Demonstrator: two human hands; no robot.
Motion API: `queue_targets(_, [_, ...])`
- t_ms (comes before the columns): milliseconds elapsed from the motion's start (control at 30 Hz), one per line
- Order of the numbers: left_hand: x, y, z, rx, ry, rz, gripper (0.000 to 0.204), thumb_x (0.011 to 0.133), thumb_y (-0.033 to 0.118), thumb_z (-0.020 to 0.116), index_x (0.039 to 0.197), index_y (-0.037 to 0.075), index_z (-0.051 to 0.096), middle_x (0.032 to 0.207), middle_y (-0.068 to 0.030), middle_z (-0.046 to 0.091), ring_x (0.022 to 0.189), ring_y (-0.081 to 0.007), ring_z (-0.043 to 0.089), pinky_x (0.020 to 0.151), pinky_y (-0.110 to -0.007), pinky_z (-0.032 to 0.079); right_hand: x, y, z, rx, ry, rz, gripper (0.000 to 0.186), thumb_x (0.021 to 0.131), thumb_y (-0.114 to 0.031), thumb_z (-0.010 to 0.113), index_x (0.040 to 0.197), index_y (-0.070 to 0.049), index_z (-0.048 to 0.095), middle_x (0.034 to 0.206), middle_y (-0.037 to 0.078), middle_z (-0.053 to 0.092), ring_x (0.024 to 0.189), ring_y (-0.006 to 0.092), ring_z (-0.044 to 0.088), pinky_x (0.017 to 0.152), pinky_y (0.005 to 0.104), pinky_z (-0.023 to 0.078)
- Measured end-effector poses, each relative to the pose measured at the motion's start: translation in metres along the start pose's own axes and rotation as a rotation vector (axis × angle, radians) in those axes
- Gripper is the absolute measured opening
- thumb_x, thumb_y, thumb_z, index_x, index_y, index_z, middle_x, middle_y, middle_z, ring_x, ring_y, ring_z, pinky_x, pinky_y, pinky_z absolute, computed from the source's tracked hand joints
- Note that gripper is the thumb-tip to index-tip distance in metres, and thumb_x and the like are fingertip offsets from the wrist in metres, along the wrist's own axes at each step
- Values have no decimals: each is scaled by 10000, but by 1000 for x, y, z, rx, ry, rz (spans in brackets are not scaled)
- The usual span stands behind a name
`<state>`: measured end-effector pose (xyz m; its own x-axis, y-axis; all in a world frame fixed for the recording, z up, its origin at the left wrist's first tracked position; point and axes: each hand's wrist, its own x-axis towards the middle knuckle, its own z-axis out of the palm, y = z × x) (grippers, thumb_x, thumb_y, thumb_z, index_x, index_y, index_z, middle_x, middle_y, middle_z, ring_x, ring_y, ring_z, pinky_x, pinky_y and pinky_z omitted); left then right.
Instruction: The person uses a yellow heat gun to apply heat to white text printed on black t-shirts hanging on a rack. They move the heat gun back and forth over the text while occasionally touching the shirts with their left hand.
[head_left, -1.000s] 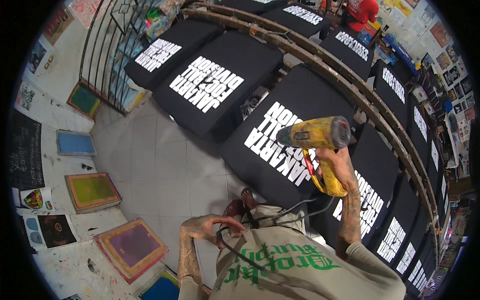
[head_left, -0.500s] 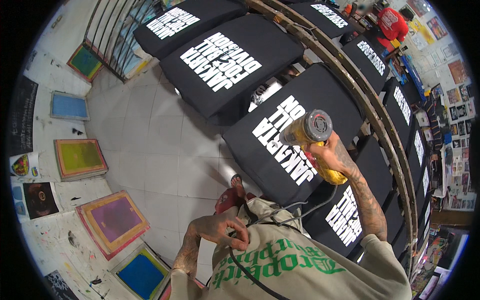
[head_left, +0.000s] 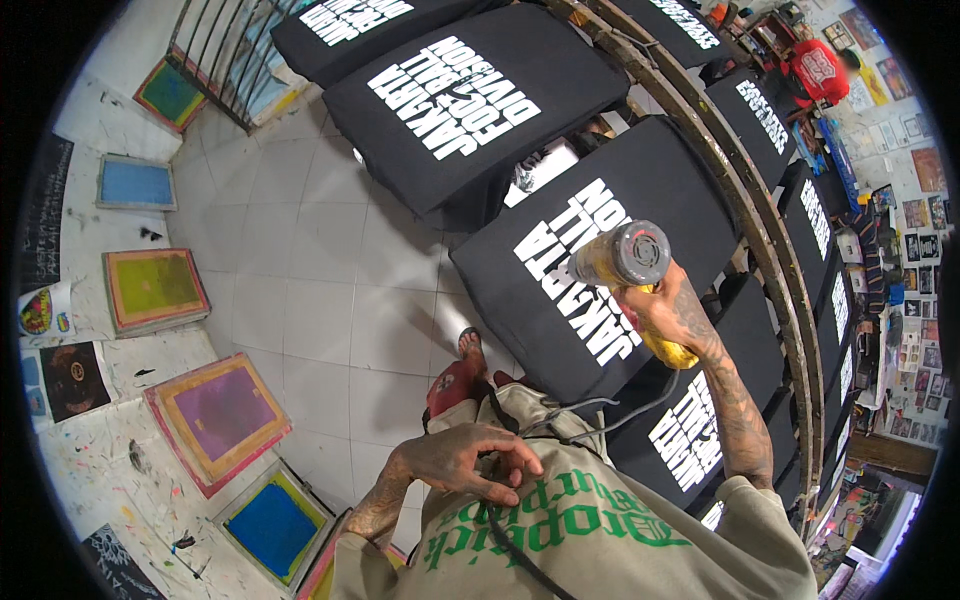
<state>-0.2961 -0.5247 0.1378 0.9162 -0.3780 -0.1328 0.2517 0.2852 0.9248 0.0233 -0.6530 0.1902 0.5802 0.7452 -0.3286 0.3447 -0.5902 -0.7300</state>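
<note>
In my right hand [head_left: 660, 310] is a yellow and dark heat gun [head_left: 640, 255], its round vented rear end turned up. The fingers wrap around its handle. Below it lies a black T-shirt [head_left: 690, 190] with bold white print, stretched flat over a board; the heat gun hides part of the print. My left hand [head_left: 470, 460] is in front of my belly, fingers loosely curled around a dark power cord [head_left: 525, 565]. The cord comes out beneath the fingers and runs down across my light shirt; where it passes through the hand is hidden.
More printed black shirts [head_left: 455, 95] lie on boards in a row, beside a long curved rail [head_left: 745, 190]. Coloured print screens [head_left: 220, 420] lean along the left wall. A person in red [head_left: 818, 72] is at the far right. Pale tiles [head_left: 320, 310] cover the floor.
My left hand has moved right and its fingers have loosened somewhat. The heat gun stays over the same shirt, shifted slightly. The person in red has turned.
</note>
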Motion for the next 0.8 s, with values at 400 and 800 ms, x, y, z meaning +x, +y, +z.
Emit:
queue_targets(400, [20,-9,-4,-157,-88,154,381,946,197,780,1292,92,659,1014,-29,711,993,-140,675,918,-325,526,-13,22,-5,86,18,3,311,858,-133,681,1124,27,667,1007,76,706,932,174,655,873,356,534])
queue_targets(800, [46,17,-11,-221,-213,7,286,1025,316,648,1124,62,735,1047,-41,743,918,-117,695,851,-279,537,-12,21,-6,120,13,-7,251,893,-120,699,1093,31,690,990,74,721,783,140,677,648,306,558])
